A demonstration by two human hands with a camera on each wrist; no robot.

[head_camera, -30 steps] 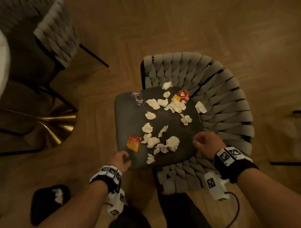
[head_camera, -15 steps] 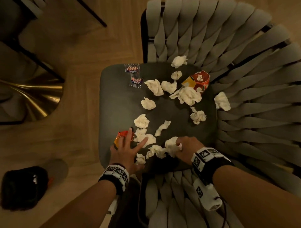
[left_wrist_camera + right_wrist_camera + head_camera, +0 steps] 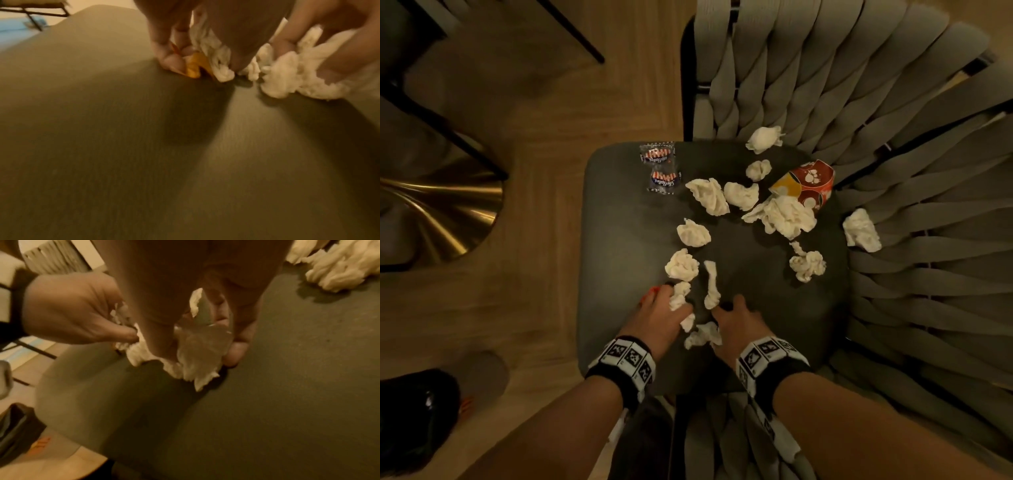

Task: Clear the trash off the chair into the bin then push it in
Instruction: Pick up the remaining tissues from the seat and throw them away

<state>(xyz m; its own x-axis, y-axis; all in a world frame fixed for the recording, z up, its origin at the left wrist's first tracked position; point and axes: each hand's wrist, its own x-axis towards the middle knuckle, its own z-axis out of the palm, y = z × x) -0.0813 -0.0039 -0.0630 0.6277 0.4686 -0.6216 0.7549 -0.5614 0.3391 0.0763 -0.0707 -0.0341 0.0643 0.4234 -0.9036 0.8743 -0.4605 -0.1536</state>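
Several crumpled white tissues point(image 3: 707, 196) lie scattered on the chair's dark seat cushion point(image 3: 619, 240). My left hand point(image 3: 661, 313) at the seat's near left curls round an orange wrapper point(image 3: 194, 66) and tissue wads point(image 3: 213, 47). Just to its right, my right hand point(image 3: 736, 318) grips a bunch of tissue point(image 3: 197, 356). More tissue point(image 3: 703, 334) pokes out between the two hands. A crushed red and yellow paper cup point(image 3: 808, 183) lies at the seat's far right, and two candy wrappers point(image 3: 661, 168) at the far left. The black bin point(image 3: 414, 421) stands on the floor at lower left.
The woven grey chair back point(image 3: 893, 137) wraps round the seat on the right and far side. A brass table base point(image 3: 438, 212) and black legs of another chair point(image 3: 465, 144) stand on the wooden floor to the left.
Both hands have gone from the seat's near edge onto the cushion and closed on the nearest trash. The orange wrapper is now almost hidden under my left hand. The head view has moved closer.
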